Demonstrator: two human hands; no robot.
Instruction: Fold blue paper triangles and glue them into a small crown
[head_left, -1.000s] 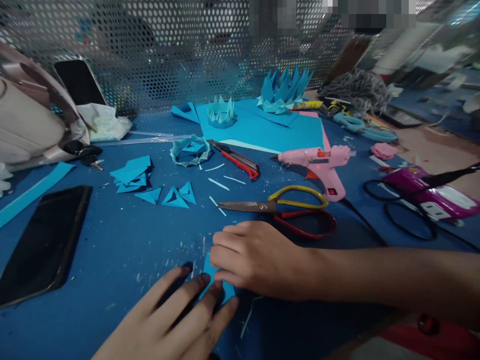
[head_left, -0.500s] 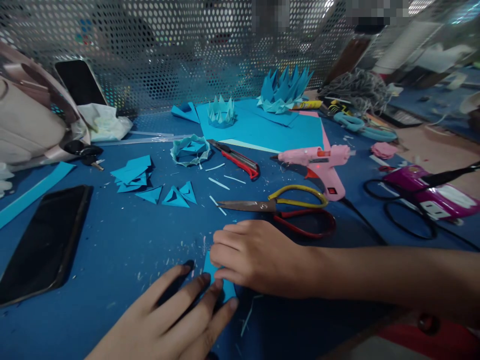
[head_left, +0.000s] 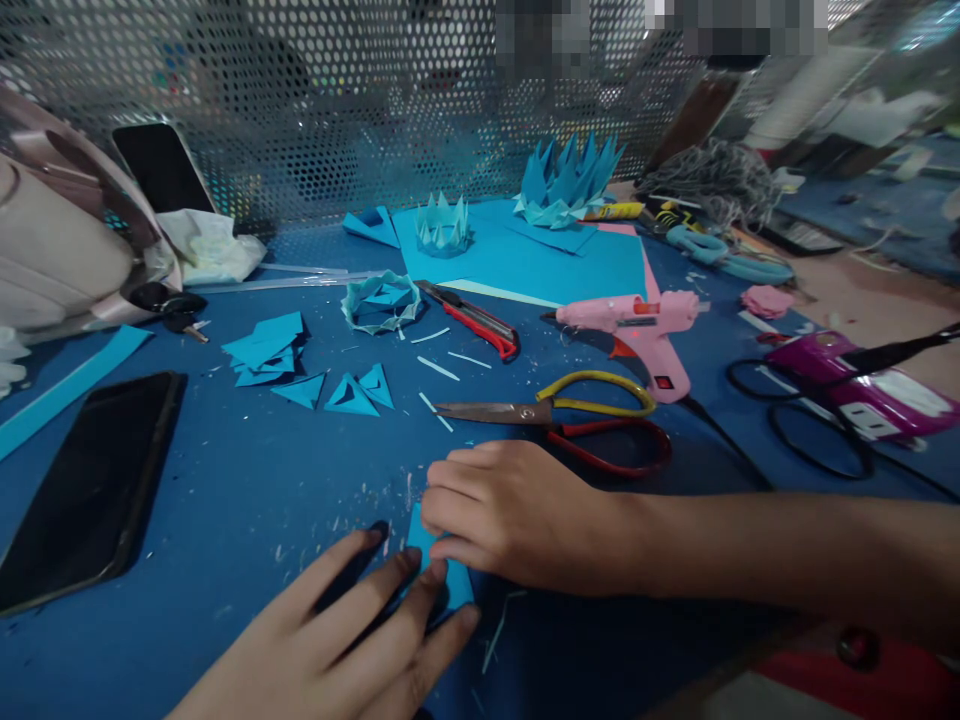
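Observation:
A small folded piece of blue paper [head_left: 454,585] lies on the blue tabletop under both hands. My left hand [head_left: 337,630] is open, its fingers spread, with several fingertips pressing on the paper's left and lower edges. From the right, my right hand [head_left: 510,510] rests on the paper's upper part, fingers curled and closed on its edge; the fingertips are partly hidden. Just beyond that hand lie scissors [head_left: 517,412] with one yellow and one red handle. Small folded blue paper triangles [head_left: 354,393] and a pile of blue paper pieces [head_left: 268,350] sit farther left.
Behind are a red utility knife [head_left: 480,322], a pink glue gun [head_left: 630,325], a pale paper ring [head_left: 381,302], and two spiky paper crowns [head_left: 442,228] on blue sheets. A phone [head_left: 94,490] lies at left. A purple device [head_left: 855,385] with black cable is at right.
Almost nothing differs. The left hand's lowest finger has shifted slightly right along the paper's bottom edge; the right hand stays in place.

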